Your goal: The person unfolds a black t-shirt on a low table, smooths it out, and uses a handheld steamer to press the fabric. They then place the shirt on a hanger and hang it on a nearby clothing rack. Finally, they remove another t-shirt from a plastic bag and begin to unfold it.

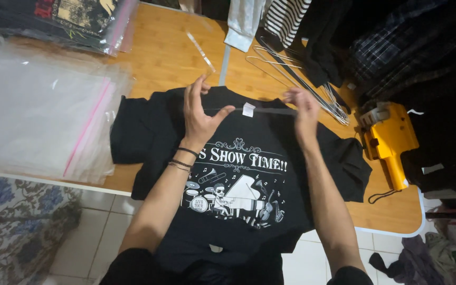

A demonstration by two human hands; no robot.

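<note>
Both the left hand (199,119) and right hand (303,112) pinch a clear strip (259,110) taut in closed fingers above the black T-shirt (238,174) at the tabletop's (159,53) near edge.

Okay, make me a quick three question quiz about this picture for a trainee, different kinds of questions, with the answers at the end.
1. True or false: the black T-shirt lies print side up on the wooden table.
2. Multiple choice: what lies just right of the shirt? A) a yellow handheld tool B) a red kettle C) a laptop
3. Fill in: both hands stretch a thin clear ___ across the shirt's collar.

Key
1. True.
2. A, the yellow handheld tool.
3. Strip: the clear strip runs from the left hand to the right hand, just above the white neck label.
</note>
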